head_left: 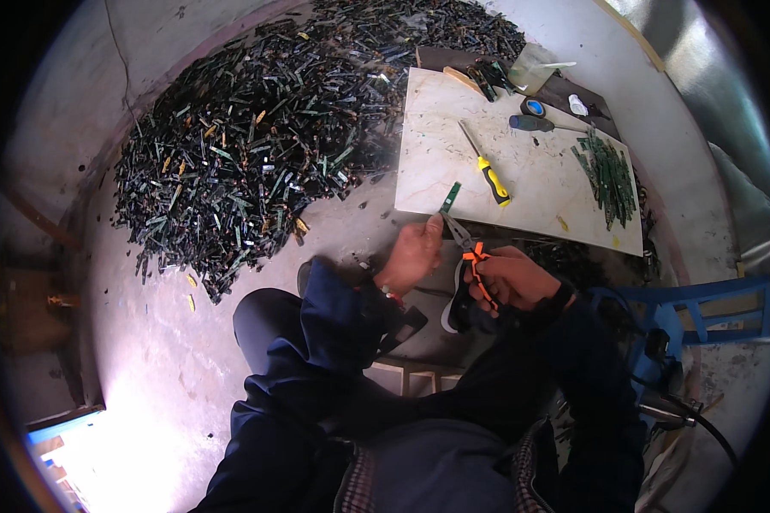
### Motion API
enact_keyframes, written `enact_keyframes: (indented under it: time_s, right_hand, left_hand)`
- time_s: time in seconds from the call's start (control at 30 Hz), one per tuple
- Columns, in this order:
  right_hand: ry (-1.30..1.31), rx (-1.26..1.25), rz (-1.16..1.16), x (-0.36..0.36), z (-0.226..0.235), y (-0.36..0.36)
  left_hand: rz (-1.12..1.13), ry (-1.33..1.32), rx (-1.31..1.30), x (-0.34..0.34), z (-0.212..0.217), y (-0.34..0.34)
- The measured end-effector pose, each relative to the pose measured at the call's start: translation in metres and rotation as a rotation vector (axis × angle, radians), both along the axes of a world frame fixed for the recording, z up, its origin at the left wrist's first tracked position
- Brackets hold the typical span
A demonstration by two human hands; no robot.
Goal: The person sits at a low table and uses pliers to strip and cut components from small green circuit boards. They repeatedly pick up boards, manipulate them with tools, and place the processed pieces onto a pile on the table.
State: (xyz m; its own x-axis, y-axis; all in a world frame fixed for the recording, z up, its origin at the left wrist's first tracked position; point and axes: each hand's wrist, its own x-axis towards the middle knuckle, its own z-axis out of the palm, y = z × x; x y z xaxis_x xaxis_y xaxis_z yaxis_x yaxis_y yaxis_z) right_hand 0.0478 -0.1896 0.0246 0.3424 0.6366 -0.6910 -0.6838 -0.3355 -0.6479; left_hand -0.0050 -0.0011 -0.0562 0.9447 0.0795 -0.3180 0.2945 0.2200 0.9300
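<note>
Orange-handled pliers (482,272), one pair, are clasped in the right hand (518,275). The left hand (415,256) pinches one green strip (452,197) by its lower end, at the near edge of one pale board (436,111); whether the plier tips bite it cannot be told. On the board: one yellow-handled tool (493,179), one blue-handled screwdriver (530,124), one strip pile (607,179), overlapped beyond counting. Any markings are too small to read.

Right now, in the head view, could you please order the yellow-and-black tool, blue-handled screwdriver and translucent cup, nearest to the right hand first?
1. Yellow-and-black tool: ahead of the right hand, slightly left.
2. Blue-handled screwdriver: farther ahead.
3. Translucent cup: farthest, at back.
</note>
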Motion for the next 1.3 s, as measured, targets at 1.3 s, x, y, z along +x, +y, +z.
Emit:
enact_keyframes:
  time_s: [1.3]
  right_hand:
    - [-0.935,-0.332,0.258,-0.007,-0.025,0.01]
  left_hand:
    - [0.014,-0.034,0.077,0.003,-0.006,0.002]
